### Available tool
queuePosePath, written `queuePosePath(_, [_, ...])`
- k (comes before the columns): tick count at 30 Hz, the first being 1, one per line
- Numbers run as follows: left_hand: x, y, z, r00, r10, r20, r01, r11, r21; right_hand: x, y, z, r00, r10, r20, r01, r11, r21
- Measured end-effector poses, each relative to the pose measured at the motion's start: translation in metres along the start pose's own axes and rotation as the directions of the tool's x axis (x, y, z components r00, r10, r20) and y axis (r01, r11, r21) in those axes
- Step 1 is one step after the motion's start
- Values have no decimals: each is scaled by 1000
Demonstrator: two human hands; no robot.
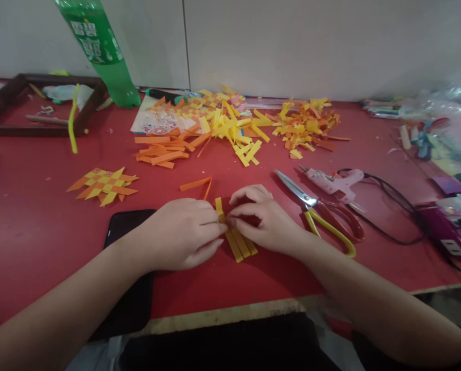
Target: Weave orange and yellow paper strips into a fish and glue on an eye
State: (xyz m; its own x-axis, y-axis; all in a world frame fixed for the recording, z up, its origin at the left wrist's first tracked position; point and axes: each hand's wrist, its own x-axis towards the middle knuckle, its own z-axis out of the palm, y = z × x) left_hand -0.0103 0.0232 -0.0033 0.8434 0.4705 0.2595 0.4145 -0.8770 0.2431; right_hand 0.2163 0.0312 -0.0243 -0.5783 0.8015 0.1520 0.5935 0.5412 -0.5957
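Several yellow paper strips [238, 245] lie side by side on the red table, just in front of me. My left hand [187, 232] has its fingers pressed together at their left edge. From the right, my right hand [259, 216] pinches at the upper part of the same strips, its thumb and fingertips meeting there. The fingertips hide where the strips come together. A folded orange paper strip [197, 183] rests just beyond my left hand. Under my left wrist lies a black phone [133, 288].
Scissors [311, 201] and a pink glue gun [333, 183] with its cord lie right. A woven paper fish [104, 184] is left. Behind are orange strips [163, 152], yellow strips [230, 123], paper scraps [307, 123], a green bottle [106, 56] and a brown frame [25, 131].
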Motion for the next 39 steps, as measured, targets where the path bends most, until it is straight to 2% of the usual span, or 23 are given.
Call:
queuePosePath(7, [-1, 1, 4, 997, -29, 72, 22, 994, 105, -2, 8, -13, 989, -119, 88, 117, 993, 26])
queuePosePath(10, [0, 4, 3, 993, -58, 98, 43, 988, 148, -1, 9, -14, 996, -67, 52, 65, 997, 36])
queuePosePath(13, [1, 7, 2, 994, -82, 75, 71, 987, 145, -1, 11, -16, 1000, -9, 10, 9, 999, 39])
queuePosePath(16, [1, 7, 3, 995, -79, 52, 74, 992, 107, -2, 14, -22, 998, -32, 61, 28, 998, 57])
queuePosePath(20, [-1, 4, 3, 996, -72, 60, 68, 996, 66, -2, 16, -28, 979, -73, 189, 61, 996, 71])
queuePosePath(27, [-3, 3, 4, 994, -53, 92, 41, 991, 126, -1, 15, -31, 938, 11, 346, -33, 998, 55])
queuePosePath(34, [-1, 6, 3, 991, -62, 115, 42, 986, 164, -1, 12, -30, 931, 52, 362, -67, 997, 30])
queuePosePath(39, [-2, 6, 3, 992, -39, 122, 25, 993, 117, -3, 11, -29, 934, 22, 358, -27, 1000, 8])
